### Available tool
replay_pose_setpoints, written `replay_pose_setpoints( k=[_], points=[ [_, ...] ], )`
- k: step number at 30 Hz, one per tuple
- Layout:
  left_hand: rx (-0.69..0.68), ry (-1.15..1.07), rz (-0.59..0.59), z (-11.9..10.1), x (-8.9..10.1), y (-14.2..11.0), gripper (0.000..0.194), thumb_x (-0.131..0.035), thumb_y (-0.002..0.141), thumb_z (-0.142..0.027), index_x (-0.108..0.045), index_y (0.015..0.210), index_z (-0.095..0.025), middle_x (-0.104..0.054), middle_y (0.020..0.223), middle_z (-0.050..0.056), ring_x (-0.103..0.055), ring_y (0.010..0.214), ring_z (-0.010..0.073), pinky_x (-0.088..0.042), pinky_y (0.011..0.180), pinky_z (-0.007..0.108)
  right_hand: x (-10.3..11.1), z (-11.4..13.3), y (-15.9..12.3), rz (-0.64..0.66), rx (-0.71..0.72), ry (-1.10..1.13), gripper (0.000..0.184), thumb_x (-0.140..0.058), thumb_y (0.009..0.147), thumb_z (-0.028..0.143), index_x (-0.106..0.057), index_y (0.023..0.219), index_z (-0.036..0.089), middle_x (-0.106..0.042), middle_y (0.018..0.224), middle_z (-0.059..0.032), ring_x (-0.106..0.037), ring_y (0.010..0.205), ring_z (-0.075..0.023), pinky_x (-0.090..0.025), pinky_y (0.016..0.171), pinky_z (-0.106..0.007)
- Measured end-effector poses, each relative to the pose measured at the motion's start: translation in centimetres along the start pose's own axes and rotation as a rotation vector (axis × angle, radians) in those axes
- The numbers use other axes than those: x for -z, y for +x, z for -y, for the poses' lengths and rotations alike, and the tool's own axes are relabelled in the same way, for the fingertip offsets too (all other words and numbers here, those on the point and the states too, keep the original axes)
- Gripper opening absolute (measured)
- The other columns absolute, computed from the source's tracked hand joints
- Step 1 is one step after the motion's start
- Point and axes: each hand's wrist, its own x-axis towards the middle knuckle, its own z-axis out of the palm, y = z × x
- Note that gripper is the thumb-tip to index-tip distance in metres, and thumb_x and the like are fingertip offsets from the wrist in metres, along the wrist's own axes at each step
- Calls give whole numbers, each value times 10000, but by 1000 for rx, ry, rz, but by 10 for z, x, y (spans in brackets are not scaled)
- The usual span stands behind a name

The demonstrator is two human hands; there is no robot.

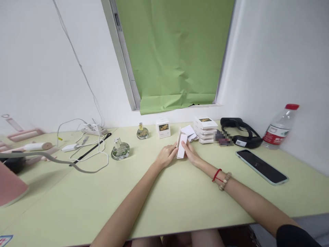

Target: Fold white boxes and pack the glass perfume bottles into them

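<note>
Landmark white box (182, 145) | left hand (166, 155) and right hand (190, 153) gripping its opposite sides | glass bottle (120, 150) left of it | risk: squeezing too hard could crease its thin walls

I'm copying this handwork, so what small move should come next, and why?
Perhaps square up the far end of the white carton: it looks open there, and the left hand and right hand are both on it.
</note>
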Motion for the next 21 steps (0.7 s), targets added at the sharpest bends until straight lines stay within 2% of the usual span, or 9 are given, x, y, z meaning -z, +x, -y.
replay_pose_setpoints(
  k=[6, 15, 21],
  points=[
    [25, 2, -5, 0, 2, -2, 509, -225, 948, -418, -476, 1252, -96, -559, 939, 110, -492, 844, 182, -360, 787, 299, -3, -1, 1, 9, 15, 41, 614, -415, 793, 610, -399, 1225, 174, -549, 1005, -83, -552, 795, -171, -455, 672, -277],
    [50, -19, -27, -4, 5, -5, 513, -281, 925, -483, -518, 1219, -135, -565, 882, 86, -497, 803, 173, -361, 759, 287, -4, -5, 4, 43, 23, 72, 663, -446, 786, 597, -347, 1287, 174, -538, 1027, -89, -553, 866, -184, -452, 691, -272],
    [57, -4, -39, 0, 1, -4, 550, -170, 953, -433, -548, 1182, -105, -577, 900, 93, -512, 835, 179, -362, 772, 296, -2, -4, 3, 27, -12, 42, 616, -439, 789, 605, -427, 1218, 163, -542, 1001, -84, -550, 811, -176, -444, 679, -280]
  ],
)
